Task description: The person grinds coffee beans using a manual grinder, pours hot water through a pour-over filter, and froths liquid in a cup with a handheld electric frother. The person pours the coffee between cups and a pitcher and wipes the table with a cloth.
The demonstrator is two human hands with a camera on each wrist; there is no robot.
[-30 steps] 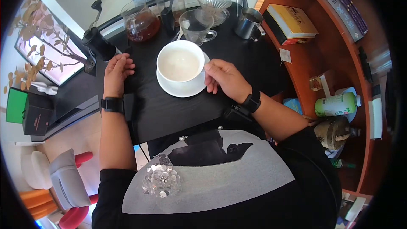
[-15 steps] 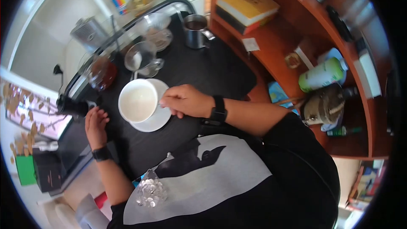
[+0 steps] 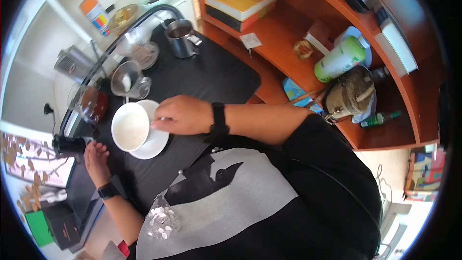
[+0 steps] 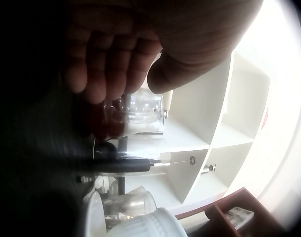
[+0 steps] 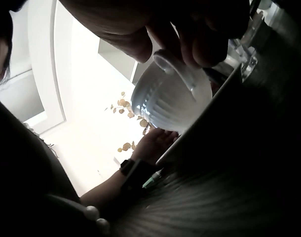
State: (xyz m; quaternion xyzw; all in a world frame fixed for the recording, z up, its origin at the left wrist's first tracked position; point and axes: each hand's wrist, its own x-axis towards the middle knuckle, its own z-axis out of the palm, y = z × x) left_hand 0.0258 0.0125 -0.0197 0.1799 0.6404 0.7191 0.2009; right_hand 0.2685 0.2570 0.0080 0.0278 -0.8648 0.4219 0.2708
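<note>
My right hand (image 3: 183,114) pinches the handle of a white cup (image 3: 129,127) that holds a pale, milky liquid. In the right wrist view, its fingertips meet at the curved handle (image 5: 176,71). The cup overlaps a white saucer (image 3: 160,145) on the black table. To the left, my left hand (image 3: 97,165) holds nothing, its fingers loosely bent beside a black cylindrical grinder (image 3: 69,145) with a crank. In the left wrist view, that hand's fingers (image 4: 116,64) hang in front of a glass pot of reddish-brown liquid (image 3: 94,106).
Behind the cup stand a glass cup (image 3: 127,79) with a spoon and a clear ribbed dripper (image 3: 136,41). A steel pitcher (image 3: 182,38) is near the table's far corner. Right of the table, a brown shelf (image 3: 269,50) holds books (image 3: 243,0) and a green bottle (image 3: 341,58).
The head view has swung to the right, so the table's things now appear further left. My right hand stays at the cup's handle; my left hand stays beside the grinder.
</note>
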